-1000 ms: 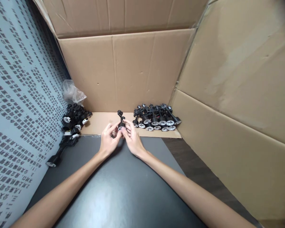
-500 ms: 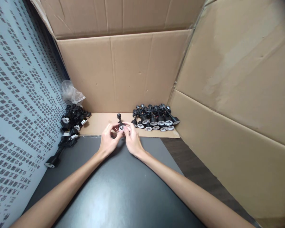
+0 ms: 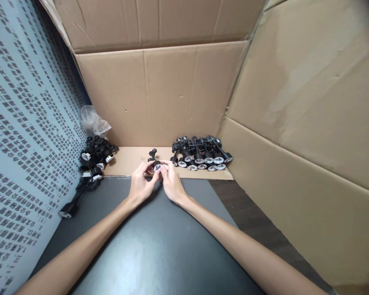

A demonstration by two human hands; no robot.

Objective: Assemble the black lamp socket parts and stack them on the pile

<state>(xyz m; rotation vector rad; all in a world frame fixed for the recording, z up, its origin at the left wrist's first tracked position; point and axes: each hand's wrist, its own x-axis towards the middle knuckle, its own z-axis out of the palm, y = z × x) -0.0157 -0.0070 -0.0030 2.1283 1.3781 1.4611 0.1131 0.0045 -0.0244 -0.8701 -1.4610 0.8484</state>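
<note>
A black part with a round white-faced end [image 3: 157, 166] is held between both hands near the table's far edge. Its thin stem with a knobbed tip points up and away. My left hand [image 3: 140, 181] grips the part from the left, thumb by the round face. From the right, my right hand [image 3: 171, 180] closes its fingers on the same round end. Just right of the hands lies a group of several similar black parts [image 3: 199, 157], their pale round faces toward me.
At the left is a pile of black parts [image 3: 95, 157] with white pieces, and one longer black part [image 3: 69, 209] in front. A clear plastic bag [image 3: 94, 121] lies behind. Cardboard walls [image 3: 166, 90] stand behind and right; a printed sheet [image 3: 24, 135] stands left of the dark table [image 3: 160, 246].
The held part has turned slightly, its knobbed tip now leaning a little further left and showing a side piece. Both hands keep nearly the same place.
</note>
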